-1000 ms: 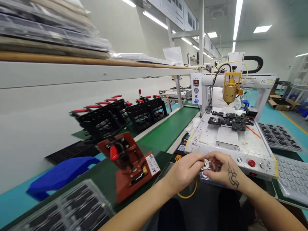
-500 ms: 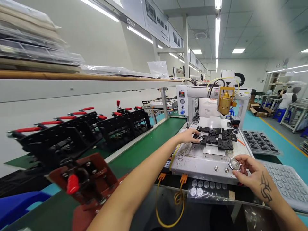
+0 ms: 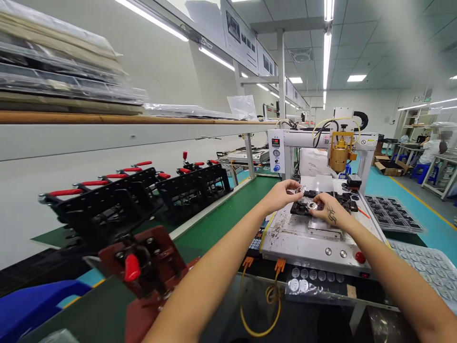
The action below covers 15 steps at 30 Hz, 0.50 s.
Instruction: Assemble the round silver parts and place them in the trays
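My left hand [image 3: 284,196] is closed, pinching a small round silver metal part [image 3: 300,190] just above the left edge of a black fixture [image 3: 299,208]. Close beside it, my right hand [image 3: 327,209] has its thumb and fingers around another round silver metal part [image 3: 312,206], which is at the left section of the same fixture. Whether that part is fully seated I cannot tell. The fixture lies on the white bed of a benchtop machine [image 3: 285,233]; my right hand covers some of it.
Above the bed hangs a gold-coloured machine head [image 3: 341,157]. To the right are a tray of black parts [image 3: 392,214] and a clear tray with round pieces [image 3: 428,267]. Red-handled clamps [image 3: 132,267] stand at left on the green bench [image 3: 221,209]. A person [image 3: 432,152] sits far right.
My right hand has moved left and away from me, bringing its round part from the machine's front edge to the fixture. My left hand has lifted a round part from the fixture.
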{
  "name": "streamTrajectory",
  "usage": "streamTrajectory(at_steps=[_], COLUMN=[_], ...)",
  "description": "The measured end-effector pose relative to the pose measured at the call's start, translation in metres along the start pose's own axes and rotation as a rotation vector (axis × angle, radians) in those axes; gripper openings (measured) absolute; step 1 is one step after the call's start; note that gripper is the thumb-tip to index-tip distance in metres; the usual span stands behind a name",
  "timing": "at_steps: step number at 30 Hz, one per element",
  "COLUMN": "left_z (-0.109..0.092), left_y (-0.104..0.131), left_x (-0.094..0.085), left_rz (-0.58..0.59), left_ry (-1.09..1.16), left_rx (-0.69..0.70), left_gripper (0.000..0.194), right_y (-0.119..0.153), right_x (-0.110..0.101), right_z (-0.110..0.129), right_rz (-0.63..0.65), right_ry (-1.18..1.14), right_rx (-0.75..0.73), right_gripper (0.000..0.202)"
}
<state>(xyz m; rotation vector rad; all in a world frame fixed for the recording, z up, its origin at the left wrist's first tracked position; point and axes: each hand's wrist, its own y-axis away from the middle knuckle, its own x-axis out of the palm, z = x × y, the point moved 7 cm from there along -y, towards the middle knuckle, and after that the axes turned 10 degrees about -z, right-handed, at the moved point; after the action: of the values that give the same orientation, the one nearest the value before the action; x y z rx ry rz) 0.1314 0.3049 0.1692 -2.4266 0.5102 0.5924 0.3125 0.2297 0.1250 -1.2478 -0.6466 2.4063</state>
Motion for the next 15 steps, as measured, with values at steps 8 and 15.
streamTrajectory(at_steps=[8,15], left_z=[-0.030,-0.028], left_y=[0.083,0.133], left_x=[-0.057,-0.089], left_rz=[-0.118,-0.149], left_ry=[0.223,0.097], left_rx=[-0.043,-0.071], left_gripper=[0.042,0.043], right_y=[-0.048,-0.047], right_x=[0.059,0.059], right_z=[-0.004,-0.004], right_rz=[0.375,0.455], right_ry=[0.191,0.285], right_rx=[0.011,-0.001], right_gripper=[0.028,0.032])
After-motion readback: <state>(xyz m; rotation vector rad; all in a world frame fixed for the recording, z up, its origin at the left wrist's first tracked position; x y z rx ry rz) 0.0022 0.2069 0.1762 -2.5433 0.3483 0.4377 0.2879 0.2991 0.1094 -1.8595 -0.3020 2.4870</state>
